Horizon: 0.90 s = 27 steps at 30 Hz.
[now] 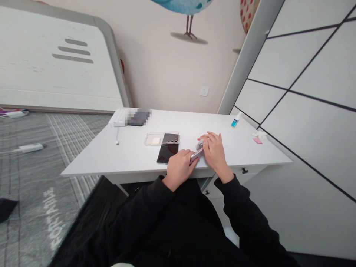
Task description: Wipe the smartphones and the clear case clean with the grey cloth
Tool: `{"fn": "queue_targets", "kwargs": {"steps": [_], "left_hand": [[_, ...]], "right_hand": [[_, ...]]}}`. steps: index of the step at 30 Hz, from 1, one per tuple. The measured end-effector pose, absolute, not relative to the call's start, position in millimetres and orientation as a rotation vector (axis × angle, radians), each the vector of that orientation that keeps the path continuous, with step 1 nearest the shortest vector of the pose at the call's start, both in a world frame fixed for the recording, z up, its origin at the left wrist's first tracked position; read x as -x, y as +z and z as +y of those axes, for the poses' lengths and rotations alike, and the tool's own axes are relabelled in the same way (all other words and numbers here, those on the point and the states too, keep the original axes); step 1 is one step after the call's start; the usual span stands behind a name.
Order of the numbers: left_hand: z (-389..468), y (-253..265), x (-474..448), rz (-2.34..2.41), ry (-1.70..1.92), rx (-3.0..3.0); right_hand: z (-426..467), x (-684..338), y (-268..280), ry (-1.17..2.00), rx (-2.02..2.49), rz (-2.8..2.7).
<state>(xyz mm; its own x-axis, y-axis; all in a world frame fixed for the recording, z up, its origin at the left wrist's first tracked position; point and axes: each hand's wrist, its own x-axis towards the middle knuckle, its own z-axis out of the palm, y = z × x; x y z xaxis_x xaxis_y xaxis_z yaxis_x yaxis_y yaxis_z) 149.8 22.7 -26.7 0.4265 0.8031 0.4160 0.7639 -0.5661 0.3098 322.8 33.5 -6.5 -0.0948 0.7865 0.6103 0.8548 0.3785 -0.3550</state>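
Observation:
My left hand (pixel 180 167) is closed around one end of a slim phone (pixel 196 155) with a pale pinkish edge, tilted just above the desk's front part. At the phone's other end, my right hand (pixel 215 151) curls over a small grey, cloth-like piece (pixel 199 145), its kind partly hidden by the fingers. Just left of my hands lies a dark, glossy phone (pixel 168 149) with several camera lenses. A clear phone case (pixel 150 138) lies behind and beside it, with a small whitish piece (pixel 156 141) inside its outline.
On the white desk (pixel 133 157), a white box-like thing (pixel 119 118) and a blurred dark item (pixel 139 117) are at the back left, near a short white cable (pixel 117 142). A small spray bottle (pixel 236 120), white scraps (pixel 260 135) and a pink slip (pixel 257 141) lie right.

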Motion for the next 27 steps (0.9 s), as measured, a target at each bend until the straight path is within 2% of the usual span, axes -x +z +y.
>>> {"fn": "queue_targets", "kwargs": {"steps": [5,12,20,27], "left_hand": [[23.8,-28.5,-150.2,1.445,0.806,-2.588],[22.7,-27.1,-149.1,1.413,0.818,-2.600],[24.0,-28.2,-149.9,1.442,0.794,-2.581],[23.2,-26.8,-149.2,1.418,0.795,-2.593]], "right_hand": [[11.1,-294.2,-5.0,-0.062,1.283,-2.061],[44.0,-337.8,-3.7,-0.094,1.418,-1.891],[9.5,-296.4,-4.9,-0.085,1.328,-2.019],[40.1,-331.2,-2.1,-0.113,1.445,-1.894]]}}
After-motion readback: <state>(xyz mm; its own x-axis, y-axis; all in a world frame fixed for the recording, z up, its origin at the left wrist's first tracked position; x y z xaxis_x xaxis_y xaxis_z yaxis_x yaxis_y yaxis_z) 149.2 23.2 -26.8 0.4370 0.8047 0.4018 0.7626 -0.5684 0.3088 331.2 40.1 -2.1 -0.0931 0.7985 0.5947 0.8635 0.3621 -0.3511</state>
